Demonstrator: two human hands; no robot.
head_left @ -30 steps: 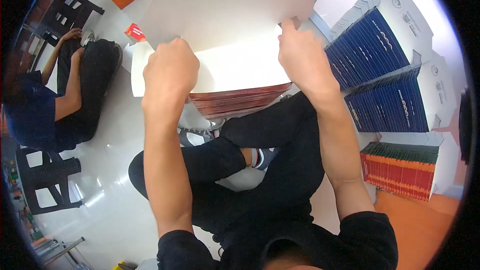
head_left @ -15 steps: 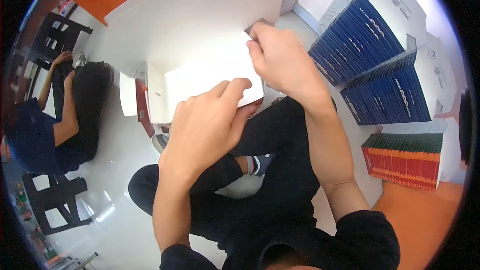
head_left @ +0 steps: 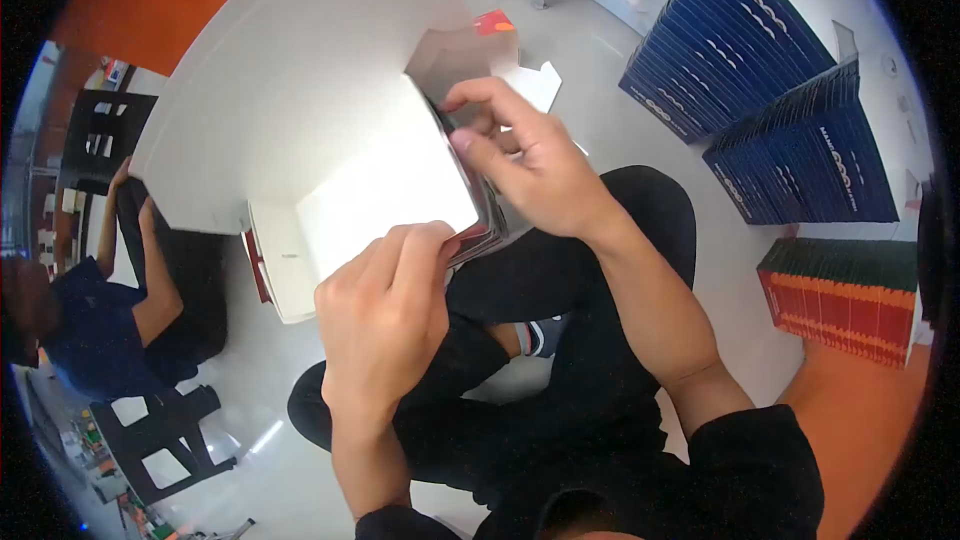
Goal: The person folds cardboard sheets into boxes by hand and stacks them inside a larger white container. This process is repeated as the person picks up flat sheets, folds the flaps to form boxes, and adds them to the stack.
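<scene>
A large white-lined cardboard box (head_left: 345, 215) is open in front of me, its broad lid panel (head_left: 270, 70) reaching away. My left hand (head_left: 385, 305) grips the near right corner of its wall, fingers folded over the edge and thumb below. At the right wall, my right hand (head_left: 515, 160) has its fingers curled and its thumb against the rim. Whatever lies between those fingertips is partly hidden. Beyond this hand sticks out a blurred, greyish side flap (head_left: 450, 60).
Stacks of folded blue cartons (head_left: 740, 40) stand on the right, with red-and-green ones (head_left: 840, 300) nearer. At left, another person (head_left: 110, 310) sits by black plastic stools (head_left: 165, 440). A red-and-white carton piece (head_left: 495, 25) lies on the floor (head_left: 590, 60) beyond the box.
The box has tilted and turned, with its lid panel swinging left. My right hand has moved lower along the right wall, and my left hand now folds over the corner. The view has shifted.
</scene>
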